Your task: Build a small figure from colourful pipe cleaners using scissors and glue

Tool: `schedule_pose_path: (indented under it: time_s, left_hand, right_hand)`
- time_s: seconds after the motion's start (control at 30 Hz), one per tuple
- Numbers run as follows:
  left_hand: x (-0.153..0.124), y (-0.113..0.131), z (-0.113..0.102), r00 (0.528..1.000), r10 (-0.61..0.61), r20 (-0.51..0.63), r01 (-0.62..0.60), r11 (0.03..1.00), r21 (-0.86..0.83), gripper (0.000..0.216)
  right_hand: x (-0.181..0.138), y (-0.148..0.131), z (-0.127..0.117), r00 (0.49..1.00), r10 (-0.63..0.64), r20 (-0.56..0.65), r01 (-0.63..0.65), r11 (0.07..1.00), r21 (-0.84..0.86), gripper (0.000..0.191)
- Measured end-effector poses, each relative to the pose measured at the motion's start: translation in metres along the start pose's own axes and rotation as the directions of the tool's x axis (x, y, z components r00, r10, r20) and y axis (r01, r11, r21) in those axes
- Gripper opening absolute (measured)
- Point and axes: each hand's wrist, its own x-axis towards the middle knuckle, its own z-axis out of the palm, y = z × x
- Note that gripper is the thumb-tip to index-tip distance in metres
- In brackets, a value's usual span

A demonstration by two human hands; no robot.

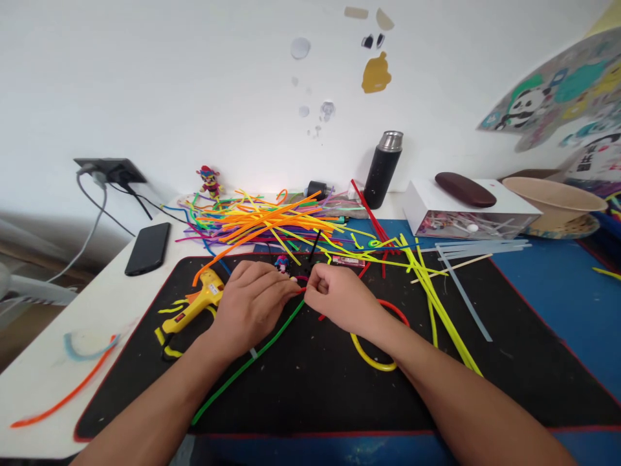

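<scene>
Close together over the black mat [339, 401], both hands have their fingers pinched. A short red pipe cleaner [301, 290] spans the small gap between the fingertips. My left hand [255, 301] is closed on its left end, and my right hand [339, 294] is closed on the other end. Below them a long green pipe cleaner [242, 369] lies slanting across the mat, its upper end near my fingertips. A small colourful figure [281, 263] sits just behind my left hand. To the left of that hand rests a yellow glue gun [194, 303].
A heap of pipe cleaners [272, 220] lies along the wall, with yellow ones [441, 304] and glue sticks [466, 298] at right. Behind stand a black thermos [383, 169] and a white box [417, 207]. A phone [148, 248] lies left; a yellow-and-red ring [373, 364] is under my right forearm.
</scene>
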Motion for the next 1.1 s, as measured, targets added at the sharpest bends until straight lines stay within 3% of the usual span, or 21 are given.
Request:
schedule_pose_path:
  time_s: [0.13,0.27,0.4,0.5,0.63,1.1]
  left_hand:
    - [0.000,0.004,-0.002,1.000,0.015,0.024,-0.016,1.000,0.017,0.021]
    - [0.002,-0.001,-0.003,0.986,-0.161,-0.042,0.154,0.978,-0.137,0.013]
    - [0.000,-0.004,-0.005,0.892,-0.449,-0.041,0.408,0.842,-0.353,0.008]
    - [-0.001,-0.005,-0.005,0.820,-0.573,-0.006,0.503,0.724,-0.472,0.008]
    - [-0.002,-0.005,-0.003,0.796,-0.604,0.038,0.524,0.658,-0.541,0.013]
    - [-0.004,-0.005,0.003,0.800,-0.594,0.083,0.533,0.640,-0.553,0.014]
  right_hand:
    - [0.000,0.001,0.003,0.999,-0.038,-0.033,0.037,0.999,-0.039,0.013]
    - [-0.001,0.001,0.000,0.998,-0.017,0.065,0.001,0.972,0.236,0.009]
    - [-0.001,-0.002,-0.005,0.990,-0.020,0.141,-0.046,0.891,0.452,0.016]
    - [0.000,-0.001,-0.008,0.983,-0.038,0.179,-0.059,0.860,0.506,0.021]
    - [0.001,0.000,-0.008,0.972,-0.063,0.226,-0.076,0.825,0.560,0.028]
    - [-0.001,0.000,-0.008,0.962,-0.086,0.259,-0.094,0.788,0.609,0.029]
